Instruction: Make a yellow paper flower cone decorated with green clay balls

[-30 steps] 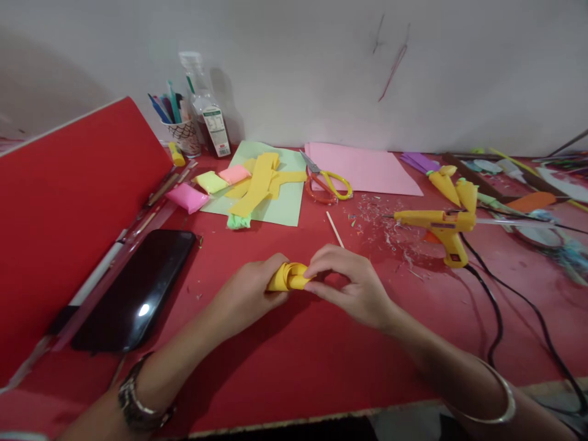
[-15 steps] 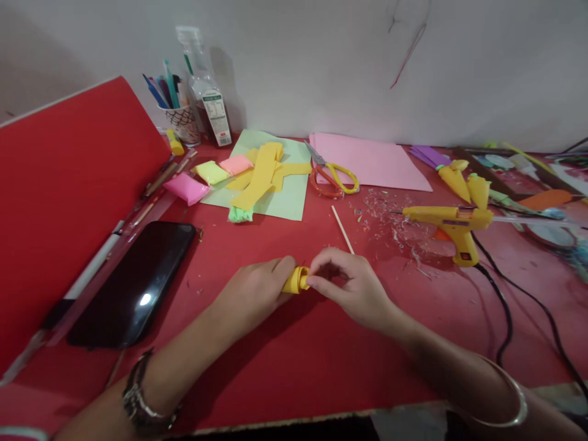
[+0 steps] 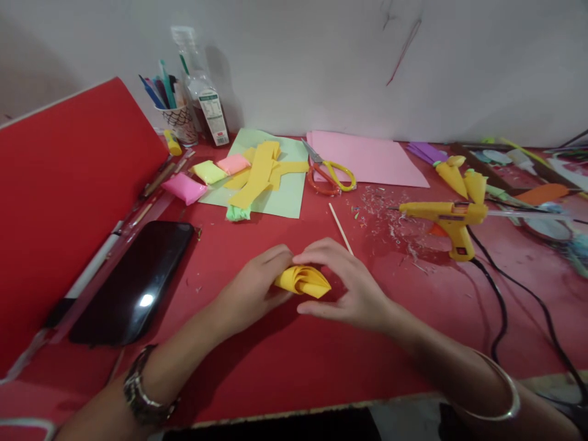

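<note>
A rolled yellow paper piece [image 3: 304, 281], flared like a cone, sits between both hands low over the red table [image 3: 294, 361]. My left hand [image 3: 250, 286] grips its narrow left end with curled fingers. My right hand [image 3: 346, 285] curves round its wider right side, thumb below and fingers above. Each wrist carries a band: a watch on the left, a bangle on the right.
A yellow glue gun [image 3: 448, 218] with a black cord stands right of the hands among paper scraps. Scissors [image 3: 329, 173], pink paper [image 3: 367, 160], green paper with yellow strips [image 3: 261, 174] and a pen cup [image 3: 177, 122] lie behind. A black phone [image 3: 133, 283] and red board [image 3: 64, 202] lie left.
The yellow roll has opened from a tight tube into a wider flared cone. My right hand shifted from pinching its end to cupping its side.
</note>
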`<action>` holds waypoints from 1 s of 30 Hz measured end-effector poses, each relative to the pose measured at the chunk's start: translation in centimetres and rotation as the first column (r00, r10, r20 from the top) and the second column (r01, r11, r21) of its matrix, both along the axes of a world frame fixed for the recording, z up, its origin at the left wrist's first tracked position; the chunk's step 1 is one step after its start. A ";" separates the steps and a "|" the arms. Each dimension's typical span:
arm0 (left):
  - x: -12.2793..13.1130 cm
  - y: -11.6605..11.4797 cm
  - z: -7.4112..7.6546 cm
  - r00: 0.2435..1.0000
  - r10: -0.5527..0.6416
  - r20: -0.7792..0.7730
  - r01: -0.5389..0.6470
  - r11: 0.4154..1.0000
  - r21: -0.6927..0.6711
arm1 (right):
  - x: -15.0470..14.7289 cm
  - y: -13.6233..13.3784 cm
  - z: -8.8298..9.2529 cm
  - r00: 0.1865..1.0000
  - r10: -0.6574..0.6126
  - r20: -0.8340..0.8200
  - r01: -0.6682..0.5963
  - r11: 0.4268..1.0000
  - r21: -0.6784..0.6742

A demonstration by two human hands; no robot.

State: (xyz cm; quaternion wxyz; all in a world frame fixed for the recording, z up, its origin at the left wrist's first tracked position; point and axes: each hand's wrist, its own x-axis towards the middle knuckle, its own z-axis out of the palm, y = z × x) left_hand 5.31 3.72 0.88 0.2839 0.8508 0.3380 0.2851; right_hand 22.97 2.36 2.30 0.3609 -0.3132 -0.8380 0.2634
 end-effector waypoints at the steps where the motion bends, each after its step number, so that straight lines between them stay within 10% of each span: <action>1: 0.0 0.0 0.0 0.999 -0.030 0.015 0.030 1.000 -0.003 | 0.0 -0.1 0.1 1.000 0.017 0.019 -0.017 0.999 0.043; 9: 0.0 0.4 0.0 0.997 -0.063 -0.038 0.063 0.998 -0.005 | -0.7 -0.6 0.1 0.999 0.043 0.028 -0.048 0.976 0.212; 23: 0.4 0.0 -0.5 0.998 -0.024 0.054 0.028 0.996 -0.082 | -0.9 -0.2 -0.1 0.995 -0.087 -0.056 0.080 0.990 -0.116; 30: 0.8 -0.1 0.5 0.978 -0.040 0.207 0.132 0.881 -0.455 | -1.1 0.1 -0.3 0.912 -0.154 -0.379 -0.067 0.858 -0.509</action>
